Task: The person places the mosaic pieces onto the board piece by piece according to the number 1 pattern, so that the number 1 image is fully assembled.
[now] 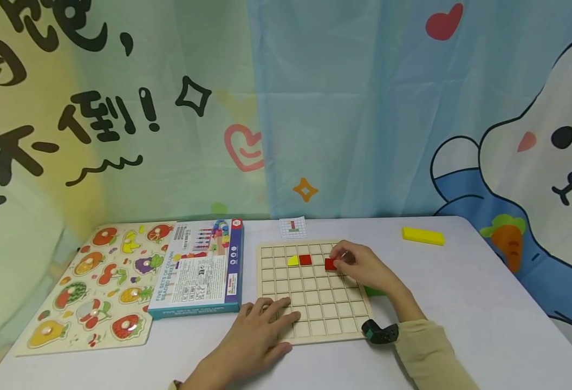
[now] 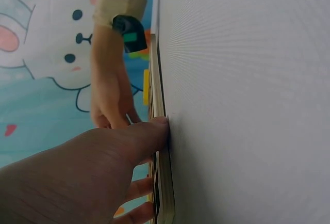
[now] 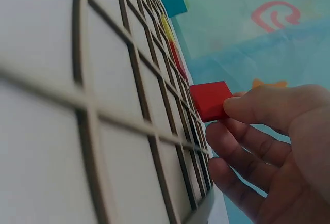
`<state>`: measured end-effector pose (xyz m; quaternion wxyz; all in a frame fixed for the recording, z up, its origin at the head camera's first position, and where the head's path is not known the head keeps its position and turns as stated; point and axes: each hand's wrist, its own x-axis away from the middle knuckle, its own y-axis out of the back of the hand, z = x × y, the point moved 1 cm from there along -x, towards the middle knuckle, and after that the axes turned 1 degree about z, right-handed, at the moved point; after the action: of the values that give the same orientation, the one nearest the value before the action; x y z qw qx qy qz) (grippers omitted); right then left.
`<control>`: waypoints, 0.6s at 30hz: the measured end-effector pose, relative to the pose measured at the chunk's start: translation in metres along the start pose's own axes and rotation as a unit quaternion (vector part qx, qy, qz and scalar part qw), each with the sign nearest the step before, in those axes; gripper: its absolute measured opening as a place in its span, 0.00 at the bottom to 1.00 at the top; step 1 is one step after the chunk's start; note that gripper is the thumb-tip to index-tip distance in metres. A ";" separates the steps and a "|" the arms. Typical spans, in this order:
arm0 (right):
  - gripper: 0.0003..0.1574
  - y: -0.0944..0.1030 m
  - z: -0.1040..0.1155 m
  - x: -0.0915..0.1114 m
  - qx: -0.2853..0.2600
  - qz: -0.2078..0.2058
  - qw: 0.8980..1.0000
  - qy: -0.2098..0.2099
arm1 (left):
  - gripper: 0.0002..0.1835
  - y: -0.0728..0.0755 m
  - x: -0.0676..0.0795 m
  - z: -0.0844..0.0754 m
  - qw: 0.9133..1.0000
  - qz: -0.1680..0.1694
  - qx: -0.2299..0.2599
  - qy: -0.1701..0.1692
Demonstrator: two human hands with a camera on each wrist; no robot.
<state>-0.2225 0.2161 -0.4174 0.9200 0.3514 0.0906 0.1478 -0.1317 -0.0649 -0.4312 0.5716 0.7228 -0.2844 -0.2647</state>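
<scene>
A wooden grid board point(image 1: 316, 327) lies on the table. In its upper rows sit a yellow piece point(image 1: 293, 261) with a slanted edge and, beside it, a red square tile point(image 1: 305, 260). Over the board's right part, my right hand point(image 1: 361, 264) pinches another red square tile point(image 3: 210, 100) between thumb and fingers. The right wrist view shows that tile tilted, close to the grid; whether it touches the ridges I cannot tell. My left hand point(image 1: 254, 338) rests on the board's lower left corner, fingers spread over the squares. Its thumb point(image 2: 157, 127) presses against the board's edge.
Behind the board lies a small pattern card point(image 1: 293, 228). A boxed set point(image 1: 195, 271) and a fruit puzzle board point(image 1: 96, 290) are at the left. A yellow block point(image 1: 423, 236) lies back right, and a green piece point(image 1: 374, 291) shows under the right forearm. A printed curtain hangs behind.
</scene>
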 end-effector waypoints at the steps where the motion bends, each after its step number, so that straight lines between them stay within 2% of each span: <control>1: 0.05 -0.001 0.002 -0.001 -0.004 0.003 1.000 0.002 | 0.27 0.000 0.000 0.000 1.000 0.000 0.000 0.000; 6: 0.05 -0.010 0.010 -0.007 -0.008 0.011 1.000 0.005 | 0.27 -0.001 0.000 0.000 1.000 0.000 -0.002 -0.001; 13: 0.05 -0.022 0.017 -0.017 -0.010 0.022 0.999 0.034 | 0.27 -0.002 -0.001 0.000 1.000 -0.012 -0.010 -0.006; 18: 0.03 -0.029 0.018 -0.022 0.001 0.023 0.999 0.041 | 0.26 -0.002 -0.001 0.000 1.000 -0.007 -0.012 -0.003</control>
<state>-0.2325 0.1765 -0.4221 0.9115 0.3479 0.1202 0.1836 -0.1318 -0.0640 -0.4327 0.5778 0.7167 -0.2777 -0.2743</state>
